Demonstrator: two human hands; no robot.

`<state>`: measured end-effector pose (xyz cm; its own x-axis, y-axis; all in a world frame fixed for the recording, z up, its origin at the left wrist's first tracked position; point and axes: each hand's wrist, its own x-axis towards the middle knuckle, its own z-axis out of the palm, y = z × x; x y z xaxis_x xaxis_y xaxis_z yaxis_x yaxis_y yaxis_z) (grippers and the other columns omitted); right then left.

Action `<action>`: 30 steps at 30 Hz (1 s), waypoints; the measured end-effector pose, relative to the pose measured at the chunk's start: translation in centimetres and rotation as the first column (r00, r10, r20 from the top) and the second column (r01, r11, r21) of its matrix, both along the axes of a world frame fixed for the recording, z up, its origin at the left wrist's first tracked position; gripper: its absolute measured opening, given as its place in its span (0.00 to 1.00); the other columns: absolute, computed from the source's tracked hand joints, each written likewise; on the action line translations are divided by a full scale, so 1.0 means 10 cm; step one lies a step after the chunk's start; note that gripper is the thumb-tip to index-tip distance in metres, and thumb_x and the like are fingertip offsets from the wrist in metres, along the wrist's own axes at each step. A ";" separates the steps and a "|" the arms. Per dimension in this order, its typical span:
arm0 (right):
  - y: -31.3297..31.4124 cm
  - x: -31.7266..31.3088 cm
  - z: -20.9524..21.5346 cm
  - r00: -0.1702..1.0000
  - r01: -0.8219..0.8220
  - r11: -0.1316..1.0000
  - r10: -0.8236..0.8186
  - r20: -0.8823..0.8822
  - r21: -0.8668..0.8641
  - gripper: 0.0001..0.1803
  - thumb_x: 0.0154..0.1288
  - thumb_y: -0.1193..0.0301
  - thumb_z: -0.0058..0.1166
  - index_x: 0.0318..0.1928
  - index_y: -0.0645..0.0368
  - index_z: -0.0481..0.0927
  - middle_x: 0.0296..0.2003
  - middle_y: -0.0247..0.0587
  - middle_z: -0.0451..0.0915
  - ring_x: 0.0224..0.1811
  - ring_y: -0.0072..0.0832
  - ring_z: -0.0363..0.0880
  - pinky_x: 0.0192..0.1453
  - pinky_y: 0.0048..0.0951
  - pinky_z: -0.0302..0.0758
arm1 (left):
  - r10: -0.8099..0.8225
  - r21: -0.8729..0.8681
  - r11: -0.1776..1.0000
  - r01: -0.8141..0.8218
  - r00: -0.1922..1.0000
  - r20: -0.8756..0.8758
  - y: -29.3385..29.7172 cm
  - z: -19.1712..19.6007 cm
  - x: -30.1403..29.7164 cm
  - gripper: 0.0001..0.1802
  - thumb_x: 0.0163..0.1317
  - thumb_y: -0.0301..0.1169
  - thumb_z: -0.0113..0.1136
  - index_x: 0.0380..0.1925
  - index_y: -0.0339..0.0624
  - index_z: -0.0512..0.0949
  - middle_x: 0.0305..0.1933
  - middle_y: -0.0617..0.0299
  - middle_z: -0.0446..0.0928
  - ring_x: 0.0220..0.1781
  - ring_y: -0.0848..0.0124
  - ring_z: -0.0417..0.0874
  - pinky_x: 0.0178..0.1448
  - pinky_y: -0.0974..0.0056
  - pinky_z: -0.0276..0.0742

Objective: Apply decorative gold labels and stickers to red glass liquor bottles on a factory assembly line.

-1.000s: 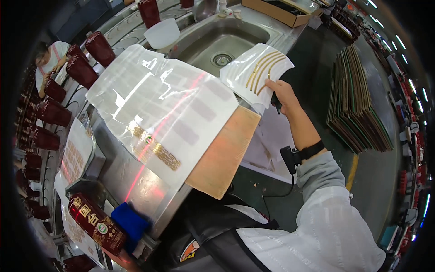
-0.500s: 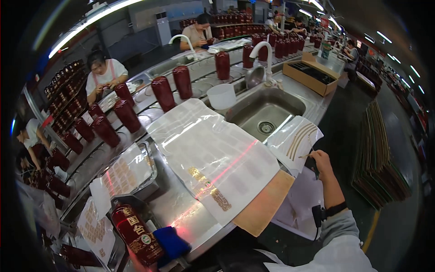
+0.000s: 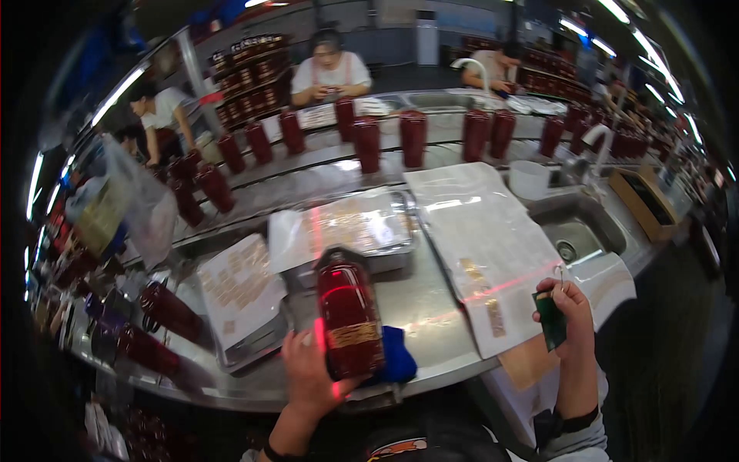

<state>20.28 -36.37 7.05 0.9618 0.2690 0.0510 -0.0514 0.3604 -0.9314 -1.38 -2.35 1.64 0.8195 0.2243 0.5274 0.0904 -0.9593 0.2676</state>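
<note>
My left hand (image 3: pixel 306 366) grips the lower end of a dark red bottle (image 3: pixel 349 312) with a gold label band, lying on the steel counter (image 3: pixel 419 296) over a blue cloth (image 3: pixel 397 356). A red laser line crosses the bottle and the counter. My right hand (image 3: pixel 568 306) is raised at the counter's right edge and pinches a small dark green card (image 3: pixel 551 319). A clear plastic sheet (image 3: pixel 486 243) with gold labels lies between my hands.
Metal trays (image 3: pixel 362 227) of gold label sheets sit left and centre. A sink (image 3: pixel 579 231) with a tap is at the right. Rows of red bottles (image 3: pixel 412 137) line the conveyor behind. Several people work across the line. A brown box (image 3: pixel 643 205) stands far right.
The view has swung up from the sink side toward the counter. My right hand let go of the bagged sheets and now holds a green card. My left hand has come into view on the bottle.
</note>
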 end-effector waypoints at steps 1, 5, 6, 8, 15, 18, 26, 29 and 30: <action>0.20 -0.08 0.01 0.997 -0.076 0.997 0.077 -0.017 0.013 0.07 0.66 0.70 0.58 0.37 0.61 0.77 0.42 0.41 0.79 0.32 0.22 0.79 0.36 0.24 0.80 | -0.017 0.060 0.998 0.016 1.000 0.013 -0.01 0.04 -0.01 0.58 0.43 0.65 0.68 0.61 0.26 0.64 0.54 0.44 0.71 0.58 0.46 0.71 0.68 0.38 0.56; 0.96 -0.36 -0.01 0.927 -0.372 0.921 0.376 -0.008 0.117 0.05 0.65 0.73 0.57 0.34 0.60 0.75 0.47 0.44 0.77 0.37 0.25 0.80 0.38 0.26 0.82 | 0.039 0.113 0.993 -0.038 0.999 -0.002 -0.01 0.13 -0.05 0.56 0.43 0.65 0.67 0.59 0.25 0.67 0.49 0.45 0.74 0.57 0.49 0.71 0.69 0.39 0.56; 1.11 -0.42 -0.01 0.910 -0.410 0.904 0.414 -0.010 0.119 0.05 0.65 0.73 0.57 0.34 0.60 0.75 0.47 0.44 0.77 0.37 0.25 0.80 0.38 0.26 0.82 | 0.033 0.097 0.995 -0.034 0.999 0.008 0.00 0.15 -0.06 0.56 0.43 0.65 0.67 0.58 0.24 0.68 0.48 0.45 0.74 0.57 0.50 0.71 0.69 0.40 0.55; 1.34 -0.52 0.02 0.886 -0.451 0.883 0.461 -0.052 0.133 0.04 0.64 0.73 0.56 0.35 0.60 0.75 0.47 0.44 0.76 0.37 0.26 0.80 0.40 0.27 0.82 | 0.018 0.126 0.992 -0.015 0.999 -0.026 0.00 0.19 -0.05 0.57 0.42 0.65 0.68 0.59 0.24 0.68 0.47 0.46 0.75 0.58 0.51 0.70 0.70 0.40 0.54; 1.66 -0.66 0.04 0.865 -0.501 0.865 0.501 0.015 0.029 0.06 0.64 0.72 0.55 0.39 0.61 0.76 0.52 0.44 0.75 0.44 0.27 0.78 0.44 0.29 0.80 | -0.095 -0.117 0.989 0.086 0.993 -0.072 0.00 0.41 -0.08 0.57 0.49 0.57 0.69 0.69 0.31 0.57 0.70 0.39 0.57 0.69 0.44 0.60 0.73 0.41 0.49; 1.66 -0.64 -0.01 0.840 -0.538 0.829 0.542 0.013 0.153 0.06 0.66 0.73 0.57 0.42 0.59 0.79 0.53 0.35 0.75 0.47 0.19 0.73 0.48 0.22 0.72 | -0.209 -0.248 0.943 0.221 0.975 0.071 0.01 0.56 0.04 0.44 0.54 0.48 0.69 0.66 0.37 0.65 0.67 0.39 0.62 0.69 0.44 0.62 0.72 0.49 0.56; 1.61 -0.62 -0.07 0.842 -0.531 0.796 0.535 0.071 0.290 0.06 0.65 0.73 0.60 0.42 0.57 0.80 0.56 0.34 0.72 0.44 0.15 0.74 0.46 0.20 0.73 | -0.385 -0.431 0.818 0.381 0.919 0.082 -0.30 0.82 0.59 0.27 0.54 0.35 0.66 0.55 0.40 0.74 0.63 0.41 0.67 0.64 0.47 0.65 0.69 0.53 0.58; 1.58 -0.60 -0.09 0.875 -0.478 0.835 0.482 0.057 0.275 0.06 0.65 0.72 0.61 0.42 0.57 0.80 0.55 0.35 0.72 0.44 0.15 0.73 0.45 0.20 0.73 | -0.319 -0.370 0.863 0.345 0.938 0.133 -0.40 0.78 0.66 0.21 0.55 0.36 0.66 0.49 0.44 0.77 0.61 0.42 0.71 0.64 0.48 0.65 0.69 0.51 0.57; 1.57 -0.60 -0.11 0.866 -0.494 0.822 0.495 0.074 0.283 0.06 0.65 0.72 0.61 0.42 0.57 0.80 0.55 0.35 0.72 0.44 0.15 0.73 0.45 0.20 0.73 | -0.318 -0.369 0.863 0.344 0.939 0.130 -0.42 0.76 0.66 0.21 0.55 0.36 0.66 0.49 0.44 0.77 0.61 0.42 0.71 0.64 0.48 0.65 0.69 0.51 0.57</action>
